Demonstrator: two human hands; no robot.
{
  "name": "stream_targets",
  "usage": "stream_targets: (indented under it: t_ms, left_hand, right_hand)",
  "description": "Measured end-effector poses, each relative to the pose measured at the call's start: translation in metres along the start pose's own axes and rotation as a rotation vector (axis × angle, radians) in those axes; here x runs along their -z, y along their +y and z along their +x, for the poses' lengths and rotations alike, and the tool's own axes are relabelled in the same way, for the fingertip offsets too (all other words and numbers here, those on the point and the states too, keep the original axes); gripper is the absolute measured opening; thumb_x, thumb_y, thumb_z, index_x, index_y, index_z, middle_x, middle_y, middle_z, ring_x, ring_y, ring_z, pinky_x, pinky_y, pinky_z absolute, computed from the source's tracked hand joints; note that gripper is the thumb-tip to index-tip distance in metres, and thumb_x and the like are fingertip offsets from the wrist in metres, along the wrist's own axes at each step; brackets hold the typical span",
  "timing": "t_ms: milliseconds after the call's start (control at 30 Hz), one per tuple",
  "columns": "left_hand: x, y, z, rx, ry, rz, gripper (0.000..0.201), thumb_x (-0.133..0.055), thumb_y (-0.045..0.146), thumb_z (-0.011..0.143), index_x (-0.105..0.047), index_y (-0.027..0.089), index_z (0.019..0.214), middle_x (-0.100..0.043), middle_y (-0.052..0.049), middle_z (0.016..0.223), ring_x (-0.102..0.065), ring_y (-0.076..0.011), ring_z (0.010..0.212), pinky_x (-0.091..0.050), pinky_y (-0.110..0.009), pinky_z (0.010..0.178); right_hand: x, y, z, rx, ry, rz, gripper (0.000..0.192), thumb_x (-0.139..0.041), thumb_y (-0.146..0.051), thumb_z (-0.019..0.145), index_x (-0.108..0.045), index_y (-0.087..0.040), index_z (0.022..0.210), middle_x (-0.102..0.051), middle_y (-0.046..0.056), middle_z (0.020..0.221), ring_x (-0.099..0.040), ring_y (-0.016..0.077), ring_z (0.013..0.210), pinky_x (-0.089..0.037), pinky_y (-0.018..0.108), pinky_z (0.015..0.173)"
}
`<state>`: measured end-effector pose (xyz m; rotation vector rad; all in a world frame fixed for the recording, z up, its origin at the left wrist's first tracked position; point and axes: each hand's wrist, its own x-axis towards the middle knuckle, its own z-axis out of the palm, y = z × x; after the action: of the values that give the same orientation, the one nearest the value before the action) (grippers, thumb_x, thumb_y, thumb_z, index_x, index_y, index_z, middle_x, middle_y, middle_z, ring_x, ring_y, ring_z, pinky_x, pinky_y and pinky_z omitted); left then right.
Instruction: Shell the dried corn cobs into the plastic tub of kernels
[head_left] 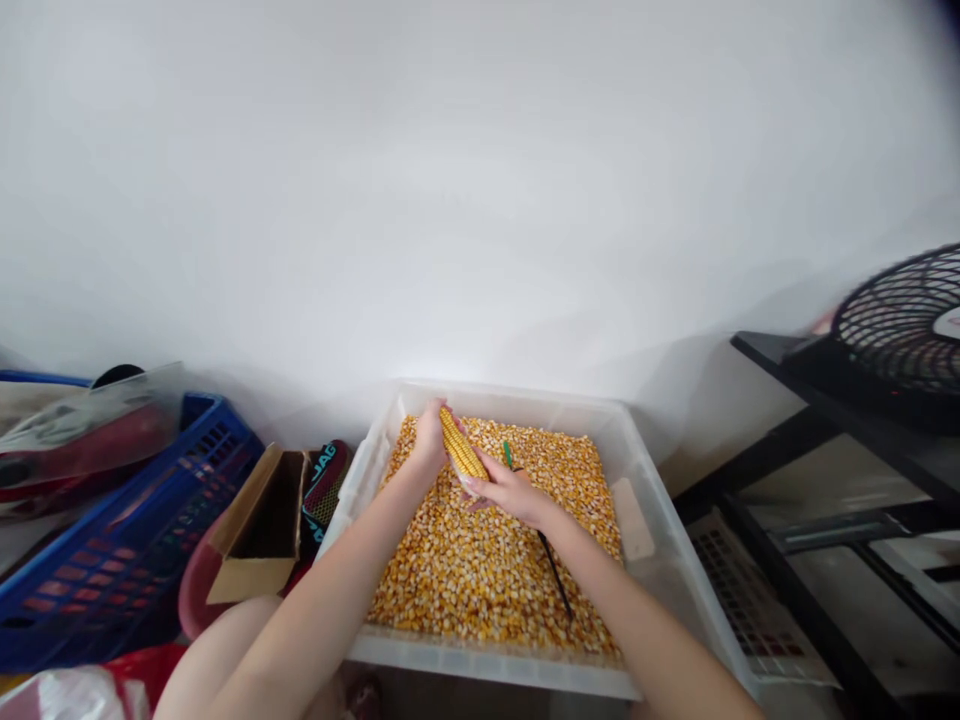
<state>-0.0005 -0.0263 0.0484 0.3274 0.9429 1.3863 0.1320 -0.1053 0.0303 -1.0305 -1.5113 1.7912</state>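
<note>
Both hands hold one yellow corn cob [461,448] above a clear plastic bin [660,500] full of loose corn kernels [487,560]. My left hand [429,440] grips the cob's far end. My right hand [510,490] is closed around its near end. A thin tool with a green handle [508,453] and a dark shaft lies on the kernels just right of my right hand and under my right forearm.
A blue plastic basket [120,530] with packaged items stands at the left. Beside it are an open cardboard box [259,530] and a dark shoe [324,490]. A black shelf frame [817,470] carrying a black fan [900,320] stands at the right. A white wall is behind.
</note>
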Motion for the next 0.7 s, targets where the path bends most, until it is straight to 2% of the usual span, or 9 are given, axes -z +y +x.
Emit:
stream_targets:
  t_ms: [133,200,267,333,400,567,633,700]
  left_hand:
    - [-0.004,0.000,-0.005,-0.102,-0.003,0.103,0.018,-0.050,0.032,0.074,-0.049,0.017,0.063,-0.049,0.002,0.042,-0.048,-0.0131,0.035,-0.038,-0.024,0.041]
    - [-0.007,0.000,-0.008,-0.128,-0.008,0.128,0.018,-0.050,0.031,0.074,-0.050,0.017,0.063,-0.049,0.001,0.042,-0.047,-0.0130,0.034,-0.037,-0.024,0.040]
    - [-0.009,-0.002,-0.011,-0.130,-0.036,0.153,0.018,-0.051,0.030,0.074,-0.050,0.017,0.062,-0.048,0.001,0.041,-0.047,-0.0130,0.033,-0.035,-0.024,0.039]
    - [-0.011,-0.003,-0.013,-0.117,-0.065,0.170,0.018,-0.053,0.031,0.073,-0.051,0.016,0.062,-0.048,0.001,0.041,-0.046,-0.0129,0.033,-0.035,-0.023,0.038]
    - [-0.013,-0.005,-0.016,-0.115,-0.090,0.178,0.019,-0.053,0.031,0.074,-0.051,0.017,0.062,-0.049,0.001,0.042,-0.046,-0.0127,0.033,-0.034,-0.023,0.037]
    - [-0.015,-0.006,-0.021,-0.118,-0.080,0.150,0.018,-0.055,0.030,0.074,-0.051,0.017,0.062,-0.048,0.001,0.042,-0.047,-0.0121,0.034,-0.035,-0.022,0.038]
    - [-0.016,-0.006,-0.021,-0.100,-0.077,0.150,0.018,-0.056,0.030,0.073,-0.051,0.016,0.063,-0.048,0.001,0.042,-0.047,-0.0122,0.035,-0.035,-0.022,0.039]
    - [-0.016,-0.004,-0.021,-0.078,-0.072,0.145,0.020,-0.056,0.031,0.074,-0.051,0.016,0.062,-0.048,0.001,0.042,-0.046,-0.0119,0.034,-0.034,-0.022,0.038]
  right_hand:
    - [-0.007,0.008,0.005,0.048,0.164,-0.112,0.073,-0.064,-0.044,0.073,-0.030,-0.028,0.135,-0.053,0.007,0.115,-0.058,0.0178,0.085,-0.054,0.030,0.065]
    - [-0.007,0.010,0.006,0.060,0.216,-0.163,0.071,-0.069,-0.041,0.068,-0.037,-0.026,0.129,-0.055,0.006,0.109,-0.057,0.0183,0.084,-0.053,0.030,0.064]
    - [-0.003,0.008,0.004,0.052,0.162,-0.121,0.067,-0.073,-0.039,0.065,-0.042,-0.023,0.123,-0.057,0.005,0.100,-0.057,0.0182,0.085,-0.052,0.030,0.069]
    - [0.000,0.004,0.003,0.042,0.043,-0.005,0.059,-0.071,-0.040,0.067,-0.045,-0.022,0.118,-0.058,0.004,0.098,-0.058,0.0176,0.086,-0.051,0.031,0.074]
    - [0.001,0.001,0.002,0.041,-0.005,0.067,0.052,-0.067,-0.042,0.071,-0.047,-0.022,0.115,-0.058,0.004,0.096,-0.058,0.0164,0.082,-0.051,0.031,0.073]
    - [-0.003,0.001,0.003,0.075,0.150,-0.082,0.060,-0.070,-0.037,0.068,-0.043,-0.023,0.120,-0.056,0.002,0.091,-0.055,0.0144,0.073,-0.051,0.028,0.064]
    - [0.000,-0.001,0.000,0.078,0.079,-0.046,0.062,-0.072,-0.034,0.067,-0.042,-0.023,0.121,-0.056,0.003,0.095,-0.056,0.0148,0.079,-0.051,0.029,0.070]
    - [0.004,-0.004,-0.002,0.058,-0.078,0.034,0.063,-0.071,-0.033,0.069,-0.041,-0.022,0.123,-0.056,0.004,0.100,-0.057,0.0159,0.087,-0.050,0.031,0.079]
